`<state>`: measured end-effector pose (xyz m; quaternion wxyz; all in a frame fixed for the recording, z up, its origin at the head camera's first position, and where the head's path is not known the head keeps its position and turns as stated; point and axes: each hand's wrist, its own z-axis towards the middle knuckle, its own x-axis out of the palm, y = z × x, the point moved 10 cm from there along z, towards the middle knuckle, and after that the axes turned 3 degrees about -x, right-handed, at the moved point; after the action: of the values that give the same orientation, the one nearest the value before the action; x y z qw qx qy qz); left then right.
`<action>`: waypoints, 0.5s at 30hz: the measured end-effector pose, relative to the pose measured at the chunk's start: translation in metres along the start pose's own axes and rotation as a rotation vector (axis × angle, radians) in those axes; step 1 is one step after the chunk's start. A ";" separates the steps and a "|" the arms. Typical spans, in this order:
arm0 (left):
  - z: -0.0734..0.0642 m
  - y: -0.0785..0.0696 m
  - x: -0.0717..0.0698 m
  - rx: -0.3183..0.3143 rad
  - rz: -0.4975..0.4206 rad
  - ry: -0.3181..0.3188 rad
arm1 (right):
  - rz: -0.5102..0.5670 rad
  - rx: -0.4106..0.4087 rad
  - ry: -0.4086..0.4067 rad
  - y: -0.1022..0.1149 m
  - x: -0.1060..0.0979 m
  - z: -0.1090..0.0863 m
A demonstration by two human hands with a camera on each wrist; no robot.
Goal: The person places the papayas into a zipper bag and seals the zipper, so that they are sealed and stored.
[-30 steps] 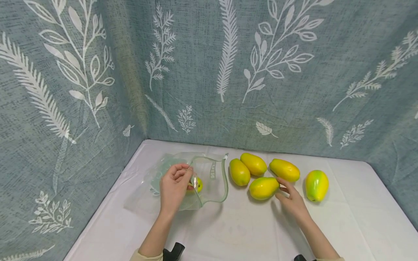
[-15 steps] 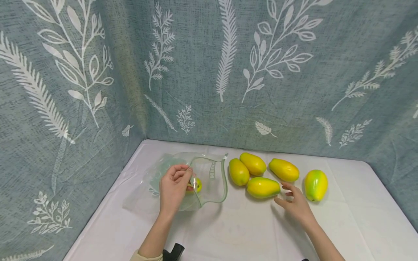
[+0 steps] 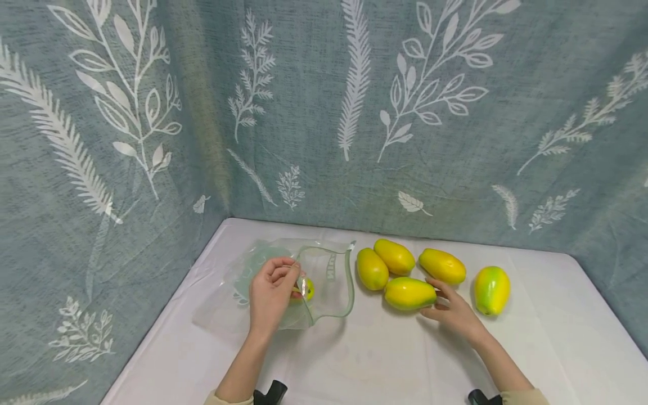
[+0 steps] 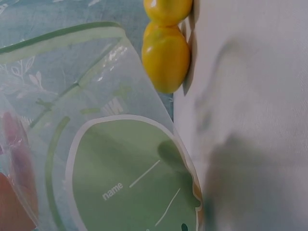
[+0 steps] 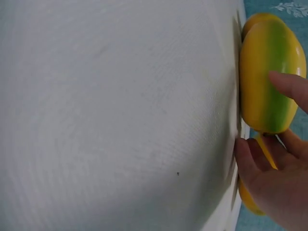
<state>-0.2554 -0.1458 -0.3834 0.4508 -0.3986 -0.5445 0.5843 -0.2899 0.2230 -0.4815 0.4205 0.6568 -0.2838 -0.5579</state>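
My left hand point(image 3: 273, 292) pinches the edge of a clear zip bag point(image 3: 326, 292) at its mouth, which gapes to the right. Inside the bag, partly hidden by the hand, shows a yellow-green fruit point(image 3: 309, 289). In the left wrist view the bag's green name label point(image 4: 130, 173) fills the middle. My right hand point(image 3: 455, 315) is at the right end of a yellow-green papaya point(image 3: 409, 293) lying on the table. Its fingers are spread, with fingertips right at that end and the thumb below. In the right wrist view the thumb overlaps the papaya point(image 5: 262, 96).
Two papayas, a left one point(image 3: 372, 269) and a rear one point(image 3: 395, 256), lie close together behind the nearest one. Another papaya point(image 3: 442, 266) lies behind the right hand, and one more point(image 3: 491, 290) to its right. A patterned curtain point(image 3: 324, 112) bounds the white table point(image 3: 364, 360).
The papaya by my right hand has turned and shifted slightly left. The right hand drew back to the right, then came back to the fruit's end. The left hand stays at the bag.
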 end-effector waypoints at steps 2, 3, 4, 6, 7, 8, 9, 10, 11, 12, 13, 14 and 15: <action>0.000 0.000 0.001 -0.003 -0.005 0.003 | -0.009 0.003 -0.011 -0.001 -0.001 -0.001; 0.000 0.000 0.002 -0.004 -0.005 0.005 | -0.015 0.006 -0.016 -0.002 -0.002 -0.001; 0.000 0.000 0.002 -0.003 -0.003 0.004 | -0.016 0.012 -0.023 -0.003 -0.002 -0.001; 0.000 0.000 0.001 0.000 0.003 0.001 | -0.016 0.034 -0.032 -0.007 -0.003 -0.001; 0.000 0.000 0.001 -0.001 0.007 -0.002 | -0.020 0.046 -0.032 -0.008 -0.002 -0.001; 0.000 0.000 0.001 -0.001 0.010 -0.003 | -0.024 0.057 -0.035 -0.010 -0.002 -0.001; 0.000 0.000 0.001 0.000 0.014 -0.005 | -0.033 0.062 -0.034 -0.011 -0.002 -0.001; 0.000 0.000 0.001 -0.001 0.017 -0.006 | -0.035 0.071 -0.040 -0.012 -0.002 -0.001; -0.001 0.000 0.000 -0.002 0.020 -0.007 | -0.042 0.076 -0.042 -0.014 -0.002 -0.001; -0.001 0.000 0.000 -0.002 0.024 -0.009 | -0.047 0.078 -0.047 -0.014 -0.002 -0.002; -0.001 0.000 0.000 -0.003 0.026 -0.009 | -0.054 0.076 -0.049 -0.015 -0.002 -0.002; -0.001 0.000 0.000 -0.004 0.029 -0.009 | -0.058 0.077 -0.055 -0.015 -0.002 -0.002; -0.001 0.000 0.000 -0.003 0.031 -0.010 | -0.063 0.076 -0.059 -0.015 -0.002 -0.002</action>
<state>-0.2544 -0.1455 -0.3833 0.4384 -0.4049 -0.5415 0.5922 -0.2895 0.2328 -0.4936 0.3691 0.6641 -0.2964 -0.5787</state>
